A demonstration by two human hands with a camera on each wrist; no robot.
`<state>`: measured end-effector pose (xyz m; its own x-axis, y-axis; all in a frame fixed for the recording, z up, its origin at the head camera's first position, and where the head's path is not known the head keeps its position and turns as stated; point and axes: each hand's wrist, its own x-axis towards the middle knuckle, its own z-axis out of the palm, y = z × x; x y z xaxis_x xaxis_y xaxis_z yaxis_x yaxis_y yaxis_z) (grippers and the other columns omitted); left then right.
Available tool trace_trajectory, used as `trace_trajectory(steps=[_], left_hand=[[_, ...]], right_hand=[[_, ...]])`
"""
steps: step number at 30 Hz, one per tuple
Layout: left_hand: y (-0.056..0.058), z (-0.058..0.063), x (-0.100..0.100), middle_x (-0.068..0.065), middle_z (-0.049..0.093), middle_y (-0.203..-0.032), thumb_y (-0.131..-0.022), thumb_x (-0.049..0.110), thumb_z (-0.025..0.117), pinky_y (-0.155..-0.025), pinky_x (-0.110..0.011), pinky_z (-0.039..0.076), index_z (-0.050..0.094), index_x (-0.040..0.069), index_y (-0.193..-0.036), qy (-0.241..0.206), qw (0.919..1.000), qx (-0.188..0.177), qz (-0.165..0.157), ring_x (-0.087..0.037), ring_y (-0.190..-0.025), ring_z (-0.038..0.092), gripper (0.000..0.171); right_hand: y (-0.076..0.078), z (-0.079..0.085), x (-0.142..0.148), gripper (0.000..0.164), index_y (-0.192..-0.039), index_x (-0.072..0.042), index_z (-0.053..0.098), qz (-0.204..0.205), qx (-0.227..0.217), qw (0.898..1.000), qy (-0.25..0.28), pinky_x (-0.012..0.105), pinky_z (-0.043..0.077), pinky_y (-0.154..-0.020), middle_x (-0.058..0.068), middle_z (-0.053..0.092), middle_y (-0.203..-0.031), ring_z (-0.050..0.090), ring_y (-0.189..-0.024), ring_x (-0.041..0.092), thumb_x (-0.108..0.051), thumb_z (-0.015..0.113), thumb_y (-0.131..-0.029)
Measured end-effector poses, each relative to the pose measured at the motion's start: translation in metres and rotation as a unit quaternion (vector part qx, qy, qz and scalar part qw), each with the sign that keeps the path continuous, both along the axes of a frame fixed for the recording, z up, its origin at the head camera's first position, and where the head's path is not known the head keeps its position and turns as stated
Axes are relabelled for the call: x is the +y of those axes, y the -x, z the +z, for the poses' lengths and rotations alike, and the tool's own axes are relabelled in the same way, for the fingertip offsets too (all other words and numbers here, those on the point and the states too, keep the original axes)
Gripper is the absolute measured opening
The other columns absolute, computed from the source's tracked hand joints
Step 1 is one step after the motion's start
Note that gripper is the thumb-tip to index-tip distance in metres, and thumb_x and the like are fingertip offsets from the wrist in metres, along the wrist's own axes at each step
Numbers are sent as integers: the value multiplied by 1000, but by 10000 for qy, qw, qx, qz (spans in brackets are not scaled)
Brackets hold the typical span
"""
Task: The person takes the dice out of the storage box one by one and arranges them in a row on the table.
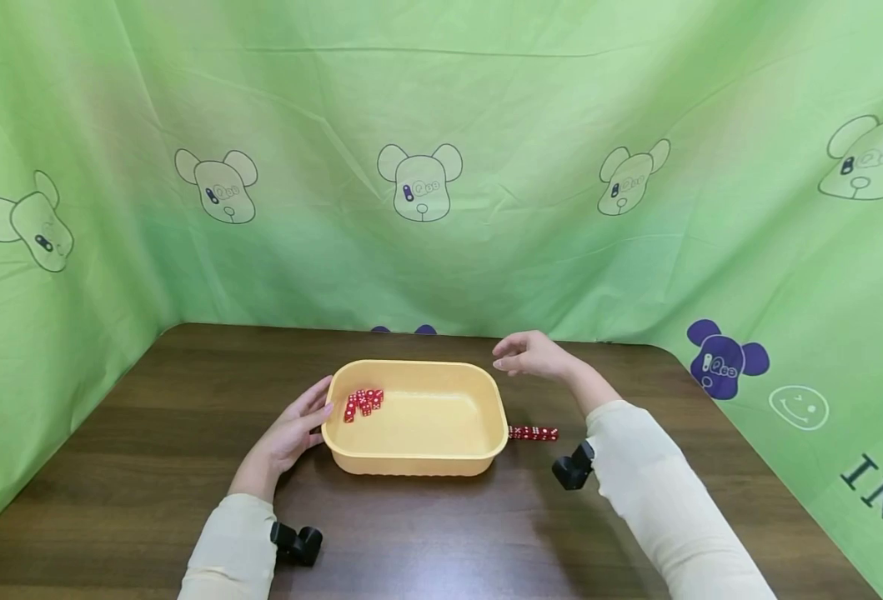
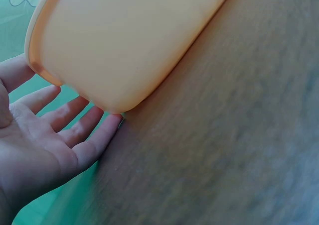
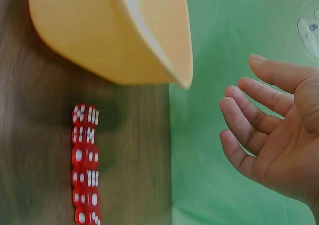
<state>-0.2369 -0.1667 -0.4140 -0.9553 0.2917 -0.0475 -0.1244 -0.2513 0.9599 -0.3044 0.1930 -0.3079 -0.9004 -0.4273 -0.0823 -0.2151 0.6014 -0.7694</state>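
A yellow rectangular plastic basin (image 1: pixel 418 465) with rounded corners stands on the table. Several red dice (image 1: pixel 367 401) with white pips lie together inside it at the left end. My left hand (image 1: pixel 291 431) is at the basin's left end, thumb right at the rim; in the left wrist view its spread fingers (image 2: pixel 79 128) touch the outer wall. Past the basin's right end, a straight row of red dice (image 3: pixel 85 165) lies on the table. My right hand (image 1: pixel 537 356) hovers behind that row, near the basin's back right corner, fingers loosely bent and holding nothing.
The brown wooden table (image 1: pixel 148 467) has rounded far corners. A green cloth (image 1: pixel 516 250) printed with bear heads hangs behind it and along both sides. Black wrist devices (image 1: pixel 298 544) are worn at both cream sleeves (image 1: pixel 659 492).
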Motion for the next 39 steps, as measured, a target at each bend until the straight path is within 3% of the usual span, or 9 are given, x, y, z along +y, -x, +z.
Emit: trace_trajectory(steps=[7,17,24,39], left_hand=[[1,-2,0,-16,13,-140,-92,6,38,-80,-38,39,15,12,-139,88,9999,-48,-13,-33,-120,25,53],[2,-1,1,-15,12,-141,-92,6,38,-79,-37,40,14,12,-139,30,10000,-49,-37,-34,-120,25,54],[1,0,0,-15,12,-141,-92,6,38,-80,-38,39,14,12,-139,68,9999,-73,29,-33,-120,25,54],[3,-1,-1,-16,14,-140,-91,6,39,-81,-40,39,15,12,-139,89,10000,-13,35,-33,-120,26,53]], right_hand=[[2,-4,-26,30,-104,7,54,60,-65,9997,214,36,44,-71,11,58,-90,54,-84,35,-10,59,-80],[3,-10,-61,28,-103,4,56,190,-159,9990,382,46,39,-77,8,59,-85,53,-84,36,-10,60,-80],[7,-16,-89,23,-99,6,56,291,-144,9959,847,45,40,-77,8,61,-82,53,-84,40,-5,60,-79],[3,-35,-146,23,-97,11,56,396,34,9910,1279,40,44,-72,6,59,-73,54,-78,38,-1,60,-77]])
